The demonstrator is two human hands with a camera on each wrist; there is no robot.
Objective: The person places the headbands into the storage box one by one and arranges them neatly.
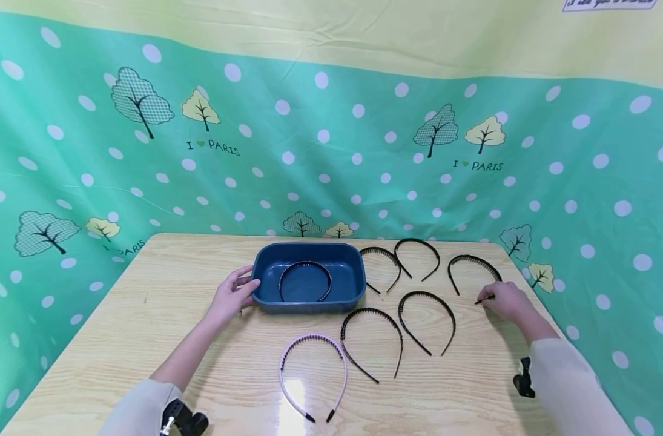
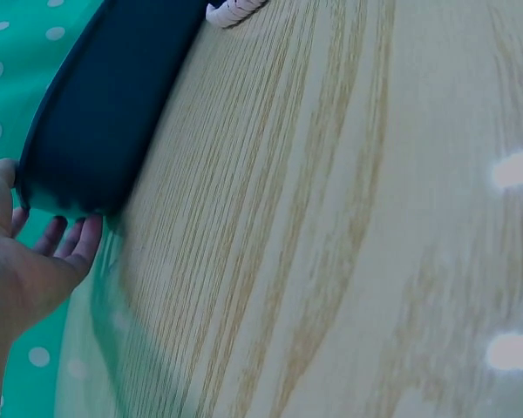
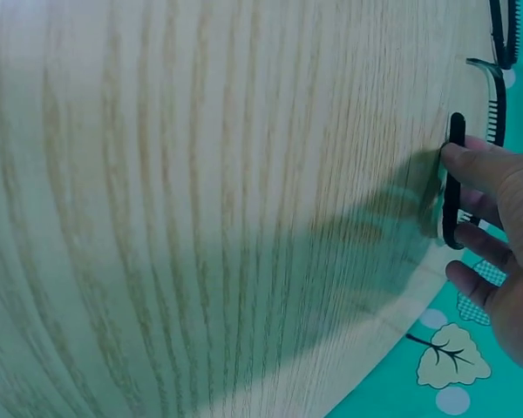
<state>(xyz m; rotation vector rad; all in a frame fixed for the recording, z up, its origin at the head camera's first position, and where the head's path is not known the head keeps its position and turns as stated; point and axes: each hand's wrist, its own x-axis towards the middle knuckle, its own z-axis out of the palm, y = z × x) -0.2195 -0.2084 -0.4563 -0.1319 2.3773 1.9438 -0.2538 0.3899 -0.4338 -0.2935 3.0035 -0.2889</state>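
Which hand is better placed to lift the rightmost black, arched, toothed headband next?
Probably the right hand: it's nearest that headband, pinching a slim black strip, while the left hand holds the blue rectangular plastic bin.

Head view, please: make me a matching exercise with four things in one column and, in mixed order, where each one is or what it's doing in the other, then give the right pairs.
Column one:
1. Box
2. Left hand
3. Pale headband
4. Right hand

Column two:
A. Pinches a narrow dark thing
B. Lies on the table, lowest of the headbands in the head view
C. Has a dark headband inside it
D. Grips one end of the blue container

Right pairs: 1-C, 2-D, 3-B, 4-A
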